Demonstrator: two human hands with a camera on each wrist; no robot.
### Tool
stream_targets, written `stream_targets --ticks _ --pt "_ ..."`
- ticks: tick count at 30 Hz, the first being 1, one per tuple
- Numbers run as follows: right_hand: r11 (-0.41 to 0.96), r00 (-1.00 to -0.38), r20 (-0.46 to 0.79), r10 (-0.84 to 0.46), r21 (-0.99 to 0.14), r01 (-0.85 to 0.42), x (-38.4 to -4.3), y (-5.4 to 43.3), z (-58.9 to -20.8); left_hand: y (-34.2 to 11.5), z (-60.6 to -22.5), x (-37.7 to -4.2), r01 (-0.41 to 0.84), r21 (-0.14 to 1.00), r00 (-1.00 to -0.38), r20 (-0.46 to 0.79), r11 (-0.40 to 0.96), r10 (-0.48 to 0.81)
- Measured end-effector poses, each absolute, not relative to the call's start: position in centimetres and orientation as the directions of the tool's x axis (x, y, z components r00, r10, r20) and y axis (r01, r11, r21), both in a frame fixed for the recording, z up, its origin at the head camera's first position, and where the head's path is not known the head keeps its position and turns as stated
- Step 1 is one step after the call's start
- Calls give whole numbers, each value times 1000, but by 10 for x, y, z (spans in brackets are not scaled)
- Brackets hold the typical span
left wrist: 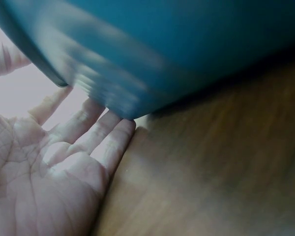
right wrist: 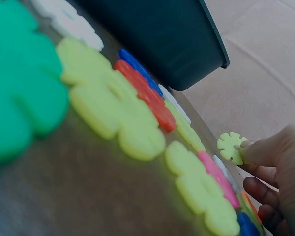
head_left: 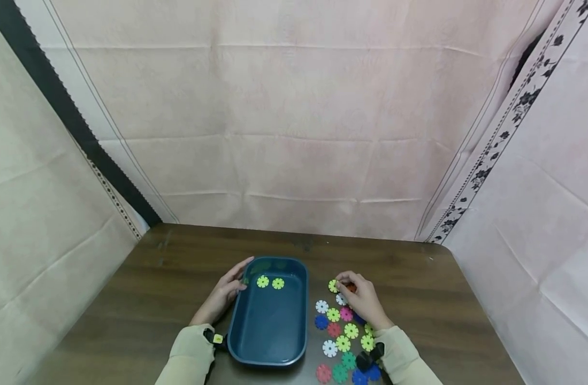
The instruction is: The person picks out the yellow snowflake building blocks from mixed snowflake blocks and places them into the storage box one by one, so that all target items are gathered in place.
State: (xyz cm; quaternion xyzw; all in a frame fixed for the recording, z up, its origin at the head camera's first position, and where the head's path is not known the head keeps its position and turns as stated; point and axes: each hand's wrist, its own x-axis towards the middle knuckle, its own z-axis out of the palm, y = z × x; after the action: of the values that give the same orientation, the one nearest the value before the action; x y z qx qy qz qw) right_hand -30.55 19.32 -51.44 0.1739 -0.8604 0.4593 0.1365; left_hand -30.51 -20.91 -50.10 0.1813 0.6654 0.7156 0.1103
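Observation:
My left hand [head_left: 224,293] lies against the left side of a dark blue tray [head_left: 269,353]. In the left wrist view its fairly straight fingers [left wrist: 96,132] touch the tray's outer wall. Two yellow-green flower-shaped discs [head_left: 262,281] lie inside, towards the far end. To the tray's right, my right hand [head_left: 366,300] pinches another yellow-green flower-shaped disc [right wrist: 231,147] between thumb and finger, raised above the table in the right wrist view. An orange disc [head_left: 351,287] shows beside these fingers, partly covered by the hand.
Several notched plastic discs spread over the brown table [head_left: 178,299] right of the tray, including a white disc [head_left: 329,348], a pink disc [head_left: 346,314], a green disc [head_left: 340,373] and a blue disc [head_left: 321,321]. Pale cloth [head_left: 294,107] hangs behind the table and at both sides.

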Motion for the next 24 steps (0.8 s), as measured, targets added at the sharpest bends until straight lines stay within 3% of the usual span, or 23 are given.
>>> stream_targets --ticks 10,16,20,24 --pt "493 -901 406 -154 -759 -426 -303 196 -494 -211 -502 -305 85 992 -907 115 -91 404" --pt "443 -862 402 -310 -741 -505 -308 182 -450 -211 -504 -303 81 993 -912 109 -86 395" --pt "430 -786 323 -527 -696 -575 -318 153 -418 -211 -503 -304 78 993 -916 105 -84 388" --pt "431 -629 211 -748 -567 -702 -333 118 -404 -209 -501 -305 68 994 -920 94 -83 380"
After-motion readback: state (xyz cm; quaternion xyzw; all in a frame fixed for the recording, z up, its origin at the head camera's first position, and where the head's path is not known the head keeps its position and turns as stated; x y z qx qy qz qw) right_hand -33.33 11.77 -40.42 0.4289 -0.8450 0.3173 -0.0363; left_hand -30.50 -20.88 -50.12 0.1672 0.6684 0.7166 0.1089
